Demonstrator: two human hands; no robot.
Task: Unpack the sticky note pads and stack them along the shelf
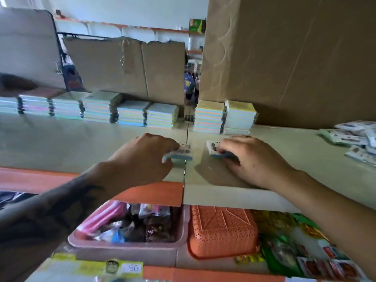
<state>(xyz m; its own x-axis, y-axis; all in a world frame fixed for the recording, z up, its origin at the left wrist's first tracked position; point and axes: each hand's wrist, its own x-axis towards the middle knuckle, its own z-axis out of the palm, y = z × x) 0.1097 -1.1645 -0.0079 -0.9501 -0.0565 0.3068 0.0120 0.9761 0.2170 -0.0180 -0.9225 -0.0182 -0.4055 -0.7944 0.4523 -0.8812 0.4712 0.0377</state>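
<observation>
Sticky note pads (179, 153): your left hand (142, 157) grips one, your right hand (250, 157) another.
Stacks (223, 117): straight ahead, along the shelf (81, 143) back edge.

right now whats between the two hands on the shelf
In the head view, only bare shelf and its seam lie between the left hand and right hand; each holds a sticky note pad.

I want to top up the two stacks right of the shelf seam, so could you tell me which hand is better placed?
Probably the right hand: it holds a pad just in front of those two stacks, while the left hand sits left of the seam.
</observation>
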